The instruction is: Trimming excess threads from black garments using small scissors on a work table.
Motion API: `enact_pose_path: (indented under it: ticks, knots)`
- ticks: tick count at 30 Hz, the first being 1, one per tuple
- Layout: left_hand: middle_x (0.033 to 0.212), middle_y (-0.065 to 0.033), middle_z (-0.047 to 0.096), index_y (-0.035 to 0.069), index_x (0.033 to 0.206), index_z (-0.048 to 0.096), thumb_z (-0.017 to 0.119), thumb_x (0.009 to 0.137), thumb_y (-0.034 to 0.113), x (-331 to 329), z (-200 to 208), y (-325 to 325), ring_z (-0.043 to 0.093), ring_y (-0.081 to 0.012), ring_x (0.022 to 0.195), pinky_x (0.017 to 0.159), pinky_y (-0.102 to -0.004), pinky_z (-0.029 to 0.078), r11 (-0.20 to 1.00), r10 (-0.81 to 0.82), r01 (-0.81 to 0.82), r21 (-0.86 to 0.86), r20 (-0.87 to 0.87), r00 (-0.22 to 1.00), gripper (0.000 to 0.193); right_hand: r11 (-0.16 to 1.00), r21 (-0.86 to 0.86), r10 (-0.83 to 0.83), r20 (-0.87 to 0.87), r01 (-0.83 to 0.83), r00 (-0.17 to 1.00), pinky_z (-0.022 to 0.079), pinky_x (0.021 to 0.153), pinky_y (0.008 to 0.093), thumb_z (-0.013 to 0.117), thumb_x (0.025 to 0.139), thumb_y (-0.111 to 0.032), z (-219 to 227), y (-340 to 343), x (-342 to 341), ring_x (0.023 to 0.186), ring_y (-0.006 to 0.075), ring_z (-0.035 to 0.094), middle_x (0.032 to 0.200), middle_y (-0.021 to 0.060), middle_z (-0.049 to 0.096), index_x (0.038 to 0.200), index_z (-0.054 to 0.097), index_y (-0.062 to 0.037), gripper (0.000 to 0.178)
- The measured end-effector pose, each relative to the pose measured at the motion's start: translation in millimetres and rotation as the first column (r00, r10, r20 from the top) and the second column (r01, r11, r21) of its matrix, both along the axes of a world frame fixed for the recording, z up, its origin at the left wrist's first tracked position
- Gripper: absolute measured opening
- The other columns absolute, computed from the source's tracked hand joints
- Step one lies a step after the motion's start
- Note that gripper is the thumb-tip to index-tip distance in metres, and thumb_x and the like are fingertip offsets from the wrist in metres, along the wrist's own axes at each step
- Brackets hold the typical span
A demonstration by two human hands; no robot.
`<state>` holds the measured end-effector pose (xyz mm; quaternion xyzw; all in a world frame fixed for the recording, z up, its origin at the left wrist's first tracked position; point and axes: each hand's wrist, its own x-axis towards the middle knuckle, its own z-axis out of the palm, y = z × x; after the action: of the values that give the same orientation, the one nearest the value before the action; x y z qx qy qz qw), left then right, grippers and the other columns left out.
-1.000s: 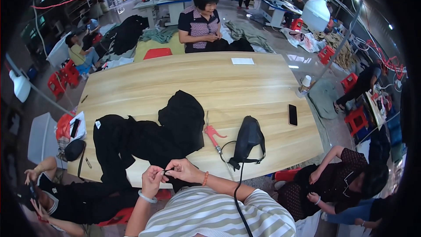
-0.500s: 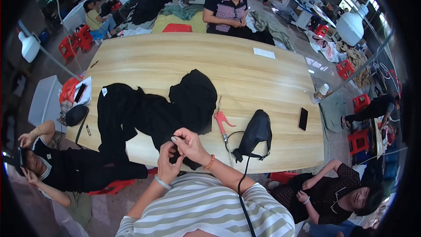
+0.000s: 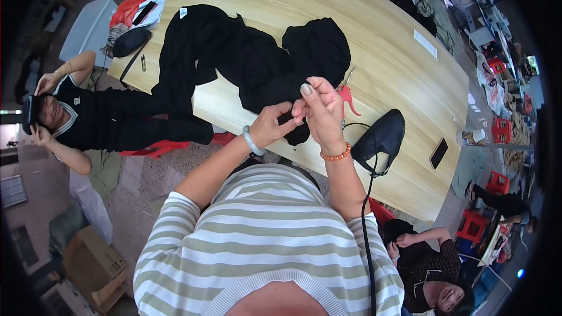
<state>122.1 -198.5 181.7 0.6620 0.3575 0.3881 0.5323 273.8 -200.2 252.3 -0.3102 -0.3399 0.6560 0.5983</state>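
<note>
My left hand (image 3: 270, 126) and right hand (image 3: 321, 111) meet above the near edge of the wooden table (image 3: 404, 82), both pinched shut on a fold of the black garment (image 3: 246, 64), lifted to eye level for close work. Red scissors (image 3: 346, 96) lie just beside. White paper label (image 3: 425, 43) rests flat, farther across; small white tag (image 3: 183, 12) on the cloth's far corner.
</note>
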Motion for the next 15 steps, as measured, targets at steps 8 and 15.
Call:
enact_pose_path:
  ticks: [8,15]
  knots:
    - [0.087,0.0036,0.061,0.003,0.095,0.061,0.069,0.085,0.001,-36.2,34.9,-1.1,0.055,-0.0031,0.079,0.074,-0.0186,0.045,0.956,-0.012,0.054,-0.29,0.144,0.99,0.013,0.983,0.03,-0.184,0.016,0.183,0.983,0.058,0.06,0.0246,0.058,0.095,-0.012,-4.4,10.0,22.8,0.069,0.0134,0.067,0.08,0.0017,0.063,0.103,0.059,-0.0049,0.01]
    - [0.093,0.0011,0.065,0.003,0.103,0.066,0.067,0.086,0.004,-35.4,56.3,-4.4,0.058,-0.0055,0.089,0.084,-0.0209,0.045,0.863,0.119,0.024,-0.504,0.25,0.961,0.017,0.988,0.047,-0.156,0.191,0.149,0.969,0.059,0.062,0.0265,0.06,0.094,-0.01,-1.5,10.2,21.1,0.07,0.0164,0.069,0.081,0.0062,0.065,0.103,0.059,-0.0038,0.011]
